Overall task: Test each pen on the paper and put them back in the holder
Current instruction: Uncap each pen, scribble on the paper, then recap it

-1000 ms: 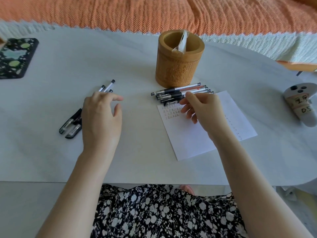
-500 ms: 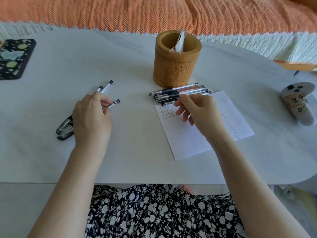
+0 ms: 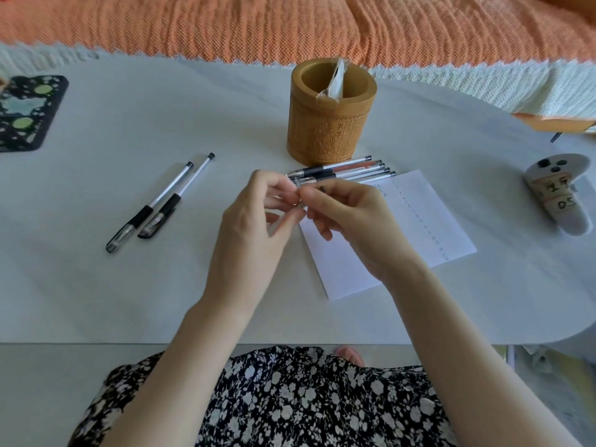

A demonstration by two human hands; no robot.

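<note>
My left hand [image 3: 254, 221] and my right hand [image 3: 351, 221] meet above the table's middle, both pinching one pen [image 3: 322, 189]; only a small dark bit of it shows between the fingers. Two capped black pens [image 3: 161, 201] lie side by side at the left. Several more pens [image 3: 342, 171] lie in a row in front of the round bamboo holder [image 3: 332, 124]. The holder has only a clear wrapper [image 3: 333, 82] sticking out of it. White paper [image 3: 419, 214] with small marks lies under and right of my right hand.
A black patterned mat [image 3: 25, 111] lies at the far left edge. A white game controller [image 3: 561, 198] with labels rests at the right. An orange blanket [image 3: 290, 24] runs behind the white table [image 3: 96, 285], whose near edge is by my lap.
My left hand took one pen from the left group and carried it right to meet my right hand, which lifted off the paper. Two pens stay at the left.
</note>
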